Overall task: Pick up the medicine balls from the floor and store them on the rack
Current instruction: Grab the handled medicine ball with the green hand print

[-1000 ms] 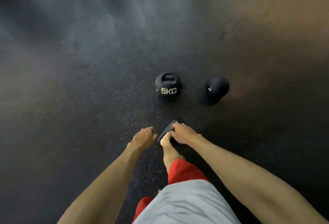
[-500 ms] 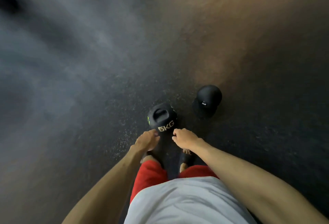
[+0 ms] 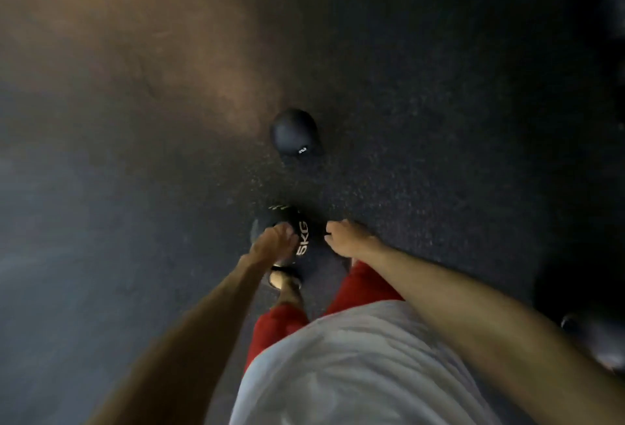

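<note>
A black medicine ball marked 5KG (image 3: 306, 226) is just in front of my feet, turned so its label reads sideways. My left hand (image 3: 274, 243) lies over its left side with the fingers curled round the grip; the grip itself is hidden under the hand. My right hand (image 3: 345, 238) hovers just right of the ball with loosely curled fingers and holds nothing. A second, plain black medicine ball (image 3: 294, 132) sits on the floor farther ahead, apart from both hands. No rack is clearly visible.
The dark speckled rubber floor (image 3: 422, 171) spreads all around. Blurred dark round shapes sit at the right edge, one low (image 3: 602, 347) and one at the top corner (image 3: 614, 8). My foot (image 3: 282, 281) stands right behind the 5KG ball.
I have stepped up to the 5KG ball and the view has swung. My left hand went from in front of the ball to gripping it, and the ball has rotated.
</note>
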A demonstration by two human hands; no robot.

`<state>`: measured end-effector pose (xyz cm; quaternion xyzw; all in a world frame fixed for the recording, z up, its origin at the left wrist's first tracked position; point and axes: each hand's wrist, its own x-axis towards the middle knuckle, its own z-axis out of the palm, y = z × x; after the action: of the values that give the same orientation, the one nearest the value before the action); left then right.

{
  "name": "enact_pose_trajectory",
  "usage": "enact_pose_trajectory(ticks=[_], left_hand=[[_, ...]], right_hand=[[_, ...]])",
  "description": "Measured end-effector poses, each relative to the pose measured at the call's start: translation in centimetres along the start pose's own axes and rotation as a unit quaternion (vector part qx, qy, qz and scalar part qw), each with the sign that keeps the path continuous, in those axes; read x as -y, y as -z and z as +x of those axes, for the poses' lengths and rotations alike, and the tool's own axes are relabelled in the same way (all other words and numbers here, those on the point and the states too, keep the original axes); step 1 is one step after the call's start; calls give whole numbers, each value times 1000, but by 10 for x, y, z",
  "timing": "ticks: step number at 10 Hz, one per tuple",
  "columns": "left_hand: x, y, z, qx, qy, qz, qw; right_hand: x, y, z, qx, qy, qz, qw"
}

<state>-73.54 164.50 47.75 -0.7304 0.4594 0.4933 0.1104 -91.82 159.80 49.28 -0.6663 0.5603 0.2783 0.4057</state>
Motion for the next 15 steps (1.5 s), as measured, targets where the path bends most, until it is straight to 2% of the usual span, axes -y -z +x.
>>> enact_pose_trajectory(ticks=[1,2,3,4,6,8,9,11,12,13,14,15], left_hand=[[25,14,11,44,-42,80,995],[34,14,15,49,-66,129,988],[47,19,19,73,-140,208,965],[57,14,26,104,-163,207,959],[80,19,38,121,-164,271,941],[103,8,75,143,-183,313,921],[119,-9,120,184,-183,333,907],[154,-36,236,236,-173,392,872],[165,-48,280,231,-160,392,876],[176,-72,342,214,-113,376,895],[179,-87,376,192,-67,331,922],[179,-112,405,170,21,219,961]], right_hand=[[12,-31,-15,-27,-41,76,996],[17,-61,-20,-38,-73,95,992],[29,-100,-20,-51,-96,175,978],[40,-127,-16,-52,-113,224,967],[73,-187,5,-42,-118,289,949],[96,-241,38,-41,-145,378,914],[107,-265,76,-50,-201,446,871],[124,-312,166,-51,-285,494,820],[126,-329,203,-51,-296,510,806],[125,-353,261,-58,-323,537,777],[126,-362,295,-75,-324,505,797],[128,-371,327,-125,-318,371,863]])
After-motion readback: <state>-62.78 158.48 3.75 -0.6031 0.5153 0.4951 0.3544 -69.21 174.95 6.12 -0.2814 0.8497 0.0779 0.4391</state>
